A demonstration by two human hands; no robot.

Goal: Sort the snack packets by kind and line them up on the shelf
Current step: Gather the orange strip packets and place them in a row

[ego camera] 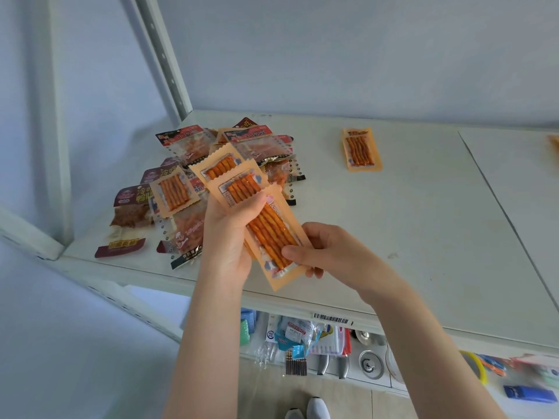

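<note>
My left hand (230, 234) grips a fan of orange snack-stick packets (239, 182) above the shelf's front edge. My right hand (329, 252) pinches the lower end of the nearest packet in that fan (272, 234), thumb on top. Behind my hands a loose pile of mixed packets (187, 164) lies on the white shelf (423, 237): red-and-black ones, maroon ones and another orange stick packet (172, 192). A single orange stick packet (361, 149) lies flat, apart from the pile, toward the back right.
A grey upright post (163, 55) rises at the shelf's back left. A seam (508, 213) divides the shelf from a second panel on the right, where an orange edge (554, 149) shows. A lower shelf (332, 343) holds hardware and small goods.
</note>
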